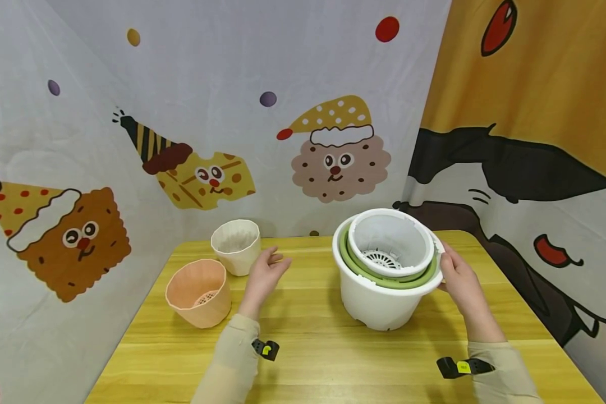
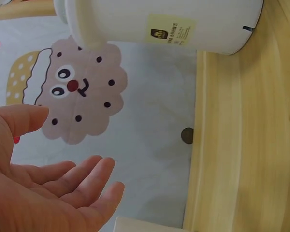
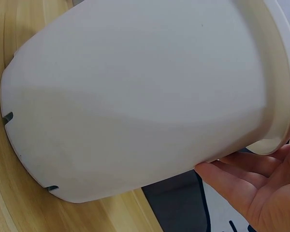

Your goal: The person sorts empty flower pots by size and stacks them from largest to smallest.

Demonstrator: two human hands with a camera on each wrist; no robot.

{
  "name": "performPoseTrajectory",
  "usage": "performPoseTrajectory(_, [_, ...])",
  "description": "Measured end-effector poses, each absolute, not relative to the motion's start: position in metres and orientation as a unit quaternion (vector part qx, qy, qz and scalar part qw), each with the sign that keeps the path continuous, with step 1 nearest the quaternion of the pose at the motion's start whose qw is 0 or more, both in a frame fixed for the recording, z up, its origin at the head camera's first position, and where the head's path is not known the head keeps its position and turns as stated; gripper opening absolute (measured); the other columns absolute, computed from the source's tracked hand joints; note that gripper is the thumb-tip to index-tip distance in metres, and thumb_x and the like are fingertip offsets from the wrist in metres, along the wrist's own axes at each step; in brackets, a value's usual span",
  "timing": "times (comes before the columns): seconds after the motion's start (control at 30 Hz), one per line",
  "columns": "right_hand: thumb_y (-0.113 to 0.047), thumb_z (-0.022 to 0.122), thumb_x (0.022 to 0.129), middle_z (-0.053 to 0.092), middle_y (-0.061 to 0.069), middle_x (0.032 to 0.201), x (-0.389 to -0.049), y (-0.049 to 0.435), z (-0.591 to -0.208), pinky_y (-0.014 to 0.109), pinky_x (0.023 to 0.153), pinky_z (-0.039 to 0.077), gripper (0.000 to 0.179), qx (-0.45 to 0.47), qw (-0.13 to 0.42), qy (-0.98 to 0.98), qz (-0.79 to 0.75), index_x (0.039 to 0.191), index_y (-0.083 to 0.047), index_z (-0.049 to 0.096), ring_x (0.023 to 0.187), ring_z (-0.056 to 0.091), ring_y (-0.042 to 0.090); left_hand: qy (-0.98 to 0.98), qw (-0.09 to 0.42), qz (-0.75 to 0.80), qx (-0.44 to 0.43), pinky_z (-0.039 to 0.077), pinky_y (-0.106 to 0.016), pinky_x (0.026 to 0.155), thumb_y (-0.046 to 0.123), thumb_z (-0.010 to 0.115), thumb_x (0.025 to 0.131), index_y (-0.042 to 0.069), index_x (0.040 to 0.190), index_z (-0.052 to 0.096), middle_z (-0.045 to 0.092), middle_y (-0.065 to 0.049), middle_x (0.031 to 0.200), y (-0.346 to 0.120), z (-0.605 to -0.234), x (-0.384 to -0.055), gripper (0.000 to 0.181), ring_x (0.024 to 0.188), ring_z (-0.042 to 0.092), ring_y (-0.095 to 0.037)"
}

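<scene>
A large white flowerpot (image 1: 379, 307) stands upright on the table, right of the middle. Nested in it are a green pot (image 1: 395, 284) and a smaller white pot (image 1: 409, 247) with a slotted bottom. My right hand (image 1: 462, 283) grips the large pot's rim at its right side. In the right wrist view, fingers (image 3: 227, 183) reach under the rim and touch the outer wall. Held in the air with fingers relaxed, my left hand (image 1: 264, 278) has nothing in it. Just left of it are a cream pot (image 1: 243, 262) and a peach pot (image 1: 207, 314).
The wooden table (image 1: 303, 359) ends at the back against a printed cloth (image 1: 207, 84). A second, orange and black cloth (image 1: 545, 101) hangs at the right. A label (image 2: 171, 30) is stuck on the large pot's side in the left wrist view.
</scene>
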State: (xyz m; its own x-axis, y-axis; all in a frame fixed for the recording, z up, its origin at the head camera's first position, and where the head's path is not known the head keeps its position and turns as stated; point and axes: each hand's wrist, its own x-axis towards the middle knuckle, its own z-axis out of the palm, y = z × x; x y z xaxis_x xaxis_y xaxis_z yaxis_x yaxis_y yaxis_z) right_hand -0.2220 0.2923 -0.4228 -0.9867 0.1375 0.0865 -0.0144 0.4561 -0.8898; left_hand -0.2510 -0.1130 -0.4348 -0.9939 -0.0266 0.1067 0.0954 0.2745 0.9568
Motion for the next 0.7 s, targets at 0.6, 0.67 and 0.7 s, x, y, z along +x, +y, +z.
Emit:
performPoseTrajectory(0.6, [-0.041,0.023,0.106,0.031,0.027,0.154,-0.222,0.292,-0.422,0.025,0.072,0.057,0.06,-0.038,0.075,-0.852,0.517,0.158,-0.011,0.024,0.122,0.048,0.041,-0.777,0.108,-0.621,0.007,0.047,-0.044,0.1,0.016,0.065,0.096,-0.009,0.144,0.042,0.057,-0.029,0.131,-0.15,-0.417,-0.246,0.059,0.118,0.057,-0.04])
performPoseTrajectory(0.67, [-0.042,0.023,0.106,0.031,0.027,0.154,-0.222,0.292,-0.422,0.026,0.072,0.057,0.06,-0.037,0.075,-0.852,0.516,0.158,-0.011,0.024,0.122,0.048,0.041,-0.776,0.112,-0.621,0.013,0.047,-0.043,0.101,0.016,0.064,0.096,-0.009,0.144,0.04,0.056,-0.029,0.132,-0.156,-0.413,-0.246,0.059,0.119,0.057,-0.04])
performPoseTrajectory(0.7, [-0.042,0.023,0.106,0.031,0.027,0.154,-0.222,0.292,-0.422,0.026,0.073,0.057,0.06,-0.036,0.075,-0.853,0.516,0.158,-0.011,0.024,0.122,0.048,0.041,-0.777,0.115,-0.618,0.018,0.047,-0.042,0.101,0.016,0.064,0.096,-0.009,0.145,0.04,0.056,-0.029,0.133,-0.159,-0.411,-0.247,0.059,0.119,0.057,-0.04])
